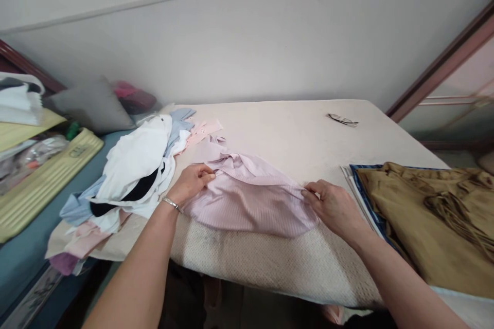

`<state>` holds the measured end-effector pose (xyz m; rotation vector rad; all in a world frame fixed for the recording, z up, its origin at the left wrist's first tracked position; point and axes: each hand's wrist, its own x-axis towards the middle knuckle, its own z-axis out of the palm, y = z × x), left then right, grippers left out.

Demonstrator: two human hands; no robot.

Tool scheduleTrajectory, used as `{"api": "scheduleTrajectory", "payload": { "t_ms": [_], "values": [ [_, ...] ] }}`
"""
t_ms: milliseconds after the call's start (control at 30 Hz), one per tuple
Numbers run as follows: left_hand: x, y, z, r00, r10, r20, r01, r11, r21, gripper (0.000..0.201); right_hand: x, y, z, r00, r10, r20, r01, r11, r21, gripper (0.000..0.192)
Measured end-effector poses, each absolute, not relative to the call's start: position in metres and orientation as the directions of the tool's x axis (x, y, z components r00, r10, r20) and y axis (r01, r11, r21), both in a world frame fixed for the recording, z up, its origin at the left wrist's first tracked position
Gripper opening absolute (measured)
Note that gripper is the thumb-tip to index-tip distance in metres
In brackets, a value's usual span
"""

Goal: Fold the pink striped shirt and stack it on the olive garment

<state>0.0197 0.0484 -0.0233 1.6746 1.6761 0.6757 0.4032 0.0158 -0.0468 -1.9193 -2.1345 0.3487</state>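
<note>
A pale pink ribbed garment (254, 203) lies crumpled on the cream-covered table (278, 262) in front of me. My left hand (193, 181) pinches its upper left edge. At the garment's right side, my right hand (330, 203) grips the edge between thumb and fingers. Between the two hands the upper edge runs in loose folds, and the lower part rests on the cover near the table's front. Its exact kind cannot be made out from the folds.
A heap of white and blue clothes (139, 154) covers the table's left end. Brown trousers with a drawstring (420, 205) lie on a folded stack at right. Eyeglasses (342, 120) rest farther back. Beyond the table stands a wall (247, 51); a grey cushion (90, 105) sits left.
</note>
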Motion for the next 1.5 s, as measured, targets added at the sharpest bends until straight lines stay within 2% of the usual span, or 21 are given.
{"api": "scheduleTrajectory", "payload": {
  "t_ms": [233, 400, 500, 633, 800, 900, 967, 1067, 1200, 1300, 1400, 1500],
  "values": [
    [0.026, 0.05, -0.024, 0.111, 0.991, -0.075, 0.819, -0.049, 0.572, 0.028, 0.403, 0.016, -0.047, -0.111, 0.994, 0.024, 0.884, 0.11, -0.455, 0.027],
    [0.031, 0.052, -0.031, 0.103, 0.993, -0.064, 0.95, -0.079, 0.302, 0.028, 0.404, 0.016, -0.043, -0.097, 0.995, 0.028, 0.781, 0.094, -0.618, 0.025],
    [0.032, 0.052, -0.032, 0.122, 0.99, -0.07, 0.971, -0.105, 0.216, 0.021, 0.407, 0.016, -0.043, -0.073, 0.997, 0.01, 0.696, 0.058, -0.715, 0.026],
    [0.029, 0.052, -0.029, 0.139, 0.989, -0.046, 0.951, -0.12, 0.284, 0.018, 0.41, 0.017, -0.046, -0.062, 0.996, -0.067, 0.548, -0.023, -0.836, 0.029],
    [0.02, 0.052, -0.025, 0.108, 0.994, -0.033, 0.822, -0.071, 0.565, 0.022, 0.408, 0.017, -0.042, -0.036, 0.997, -0.075, 0.391, -0.055, -0.919, 0.033],
    [0.014, 0.053, -0.028, 0.08, 0.994, -0.069, 0.661, -0.001, 0.751, 0.027, 0.408, 0.016, -0.036, -0.037, 0.998, -0.053, 0.385, -0.034, -0.922, 0.034],
    [0.012, 0.053, -0.03, 0.081, 0.993, -0.087, 0.587, 0.023, 0.809, 0.029, 0.41, 0.016, -0.035, -0.064, 0.998, -0.023, 0.431, 0.007, -0.902, 0.034],
    [0.011, 0.052, -0.028, 0.07, 0.995, -0.065, 0.614, 0.009, 0.789, 0.028, 0.415, 0.016, -0.035, -0.108, 0.994, 0.028, 0.532, 0.082, -0.843, 0.035],
    [0.012, 0.049, -0.018, 0.064, 0.998, 0.002, 0.784, -0.052, 0.618, 0.027, 0.422, 0.017, -0.036, -0.142, 0.989, 0.037, 0.643, 0.121, -0.756, 0.034],
    [0.012, 0.049, -0.014, 0.133, 0.991, -0.016, 0.845, -0.104, 0.524, 0.028, 0.424, 0.017, -0.035, -0.183, 0.983, 0.003, 0.66, 0.125, -0.741, 0.032],
    [0.013, 0.049, -0.014, 0.206, 0.977, -0.062, 0.821, -0.138, 0.553, 0.025, 0.425, 0.018, -0.036, -0.201, 0.979, -0.025, 0.682, 0.121, -0.722, 0.029],
    [0.014, 0.049, -0.017, 0.226, 0.967, -0.12, 0.832, -0.127, 0.54, 0.022, 0.426, 0.02, -0.039, -0.194, 0.981, 0.0, 0.76, 0.15, -0.633, 0.023]
  ]
}}
